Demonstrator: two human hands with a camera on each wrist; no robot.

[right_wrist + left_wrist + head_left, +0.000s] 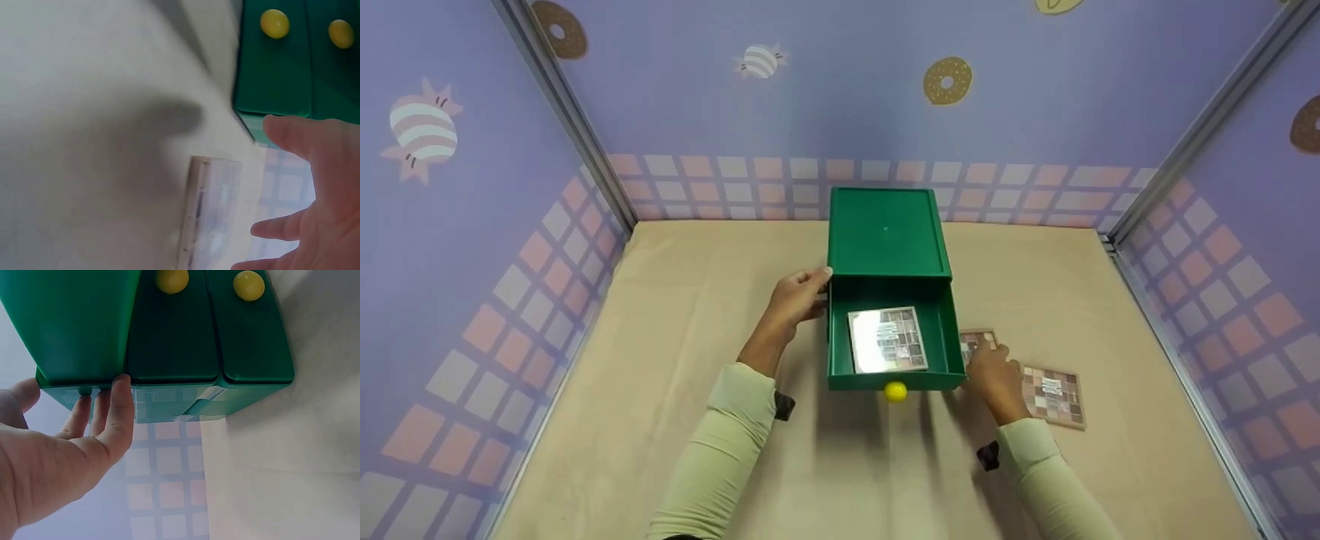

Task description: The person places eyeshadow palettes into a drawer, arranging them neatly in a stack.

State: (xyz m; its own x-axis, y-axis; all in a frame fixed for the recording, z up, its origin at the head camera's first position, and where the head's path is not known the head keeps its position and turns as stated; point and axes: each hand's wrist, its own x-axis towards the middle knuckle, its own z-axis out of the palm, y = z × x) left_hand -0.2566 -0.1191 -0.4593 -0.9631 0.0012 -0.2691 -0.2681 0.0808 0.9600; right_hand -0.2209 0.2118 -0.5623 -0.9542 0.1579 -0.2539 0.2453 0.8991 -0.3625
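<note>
A green drawer cabinet (889, 229) stands against the back wall, with its top drawer (939, 330) pulled out by a yellow knob (895, 391) side facing me. Inside that drawer lies a makeup palette (889, 340) under a shiny clear lid. My left hand (796, 298) touches the cabinet's left side with its fingertips, thumb near the top edge. To the right of the drawer, my right hand (994, 373) reaches out with spread fingers and holds nothing. It partly covers a second palette (971, 341) on the table; a third palette (1054, 394) lies beside it.
Two lower drawers, each with a yellow knob (248, 285), are closed beneath the pulled-out one. A beige cloth (697, 300) covers the table. Patterned purple walls (847, 90) with metal corner posts enclose the back and both sides.
</note>
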